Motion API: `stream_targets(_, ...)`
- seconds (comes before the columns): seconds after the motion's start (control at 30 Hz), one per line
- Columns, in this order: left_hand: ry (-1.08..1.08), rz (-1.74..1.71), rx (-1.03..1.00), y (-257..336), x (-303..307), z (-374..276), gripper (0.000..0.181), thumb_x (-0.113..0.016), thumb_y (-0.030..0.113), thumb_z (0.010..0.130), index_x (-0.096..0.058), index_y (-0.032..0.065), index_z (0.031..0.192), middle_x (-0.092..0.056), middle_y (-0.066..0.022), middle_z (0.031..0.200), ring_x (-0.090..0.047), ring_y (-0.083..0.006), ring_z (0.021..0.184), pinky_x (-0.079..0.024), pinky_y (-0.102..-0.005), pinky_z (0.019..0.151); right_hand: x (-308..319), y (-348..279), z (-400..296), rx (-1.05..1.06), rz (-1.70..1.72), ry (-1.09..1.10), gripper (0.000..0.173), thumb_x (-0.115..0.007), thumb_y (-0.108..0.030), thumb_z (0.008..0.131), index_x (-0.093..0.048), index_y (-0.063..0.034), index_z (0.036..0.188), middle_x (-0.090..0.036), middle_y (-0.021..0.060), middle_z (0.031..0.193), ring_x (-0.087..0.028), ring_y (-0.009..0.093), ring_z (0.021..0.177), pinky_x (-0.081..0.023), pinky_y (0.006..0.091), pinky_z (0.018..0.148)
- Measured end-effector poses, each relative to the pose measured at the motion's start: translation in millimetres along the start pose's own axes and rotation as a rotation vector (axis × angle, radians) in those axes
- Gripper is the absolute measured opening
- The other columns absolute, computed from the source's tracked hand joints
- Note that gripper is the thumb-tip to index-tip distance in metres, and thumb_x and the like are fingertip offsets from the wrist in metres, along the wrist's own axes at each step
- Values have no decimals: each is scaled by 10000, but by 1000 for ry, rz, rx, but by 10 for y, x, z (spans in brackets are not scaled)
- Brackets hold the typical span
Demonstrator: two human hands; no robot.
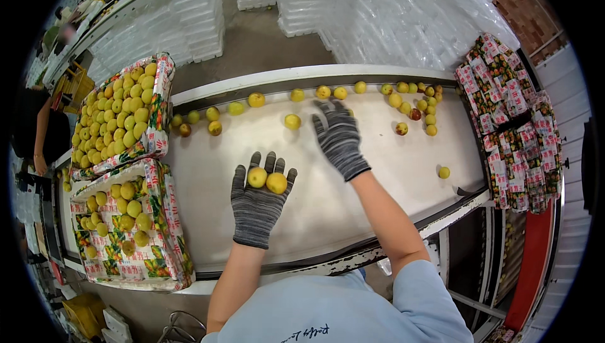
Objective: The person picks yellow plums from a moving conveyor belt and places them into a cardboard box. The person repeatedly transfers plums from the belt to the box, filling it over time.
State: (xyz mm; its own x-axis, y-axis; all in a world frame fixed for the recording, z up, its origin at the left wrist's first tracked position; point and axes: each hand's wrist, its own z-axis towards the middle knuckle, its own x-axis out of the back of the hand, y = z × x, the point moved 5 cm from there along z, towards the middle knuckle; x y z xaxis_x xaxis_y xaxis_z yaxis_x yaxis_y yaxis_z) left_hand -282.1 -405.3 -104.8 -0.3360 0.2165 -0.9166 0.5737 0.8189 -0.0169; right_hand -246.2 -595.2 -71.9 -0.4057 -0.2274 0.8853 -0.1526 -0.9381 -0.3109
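My left hand (259, 201), in a grey striped knit glove, is palm up over the white conveyor belt (312, 210). Two round yellow fruits (266, 181) rest on its fingers. My right hand (338, 132), gloved alike and slightly blurred, reaches palm down toward the belt's far edge with fingers apart. I see nothing held in it. A yellow fruit (323, 91) and another beside it (340, 93) lie just past its fingertips, while one more is partly hidden behind the hand. To its left sits a single yellow fruit (292, 122).
At left stand a box full of yellow-green fruit (163, 76) and a partly filled box (172, 229), both with printed lining. More fruits (430, 109) gather at the belt's right end, before stacked printed packaging (515, 149). White foam boxes (198, 21) stand beyond. A person's arm (42, 130) shows far left.
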Motion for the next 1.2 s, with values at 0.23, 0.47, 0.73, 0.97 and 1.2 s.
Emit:
stream_targets(0.23,-23,-36,72,-45,46,10,366,-565,318,859,-597,38,1093,-617,-130,1087,-564,-282,1035,-429,-438,964,-312,132,78,-91,130,-221,374,-494,-196,877,-530,-223,1248,-434,173,1336,-414,363,1221,-363,453,998)
stream_targets(0.47,-30,-20,91,6,-1,30,441,-549,354,865,-565,6,1135,-546,-188,1207,-530,-299,1110,-482,-392,924,-876,64,640,-92,-175,-340,316,-462,-238,903,-548,-236,1207,-461,114,1309,-397,286,1254,-337,527,978)
stream_targets(0.73,-37,-3,17,57,23,94,524,-450,451,878,-501,72,1236,-431,-204,1343,-399,-358,1254,-283,-510,1077,-26,-676,-110,26,641,-298,299,-566,-152,859,-551,-92,1151,-542,175,1034,-552,327,964,-457,378,854)
stream_targets(0.97,-167,5,64,-112,-195,13,526,-422,494,852,-522,151,1237,-492,-146,1301,-420,-332,1235,-226,-608,1059,-32,441,121,-172,-220,-45,443,-510,-323,873,-495,-136,1275,-466,185,1282,-445,360,1177,-282,512,1014)
stream_targets(1.2,-186,48,73,-122,-158,-5,535,-434,509,850,-527,153,1239,-498,-142,1296,-430,-324,1227,-239,-593,1058,-470,439,-7,-145,-316,-160,547,-486,-237,865,-362,-112,1383,-350,253,1368,-327,386,1278,-163,538,1077)
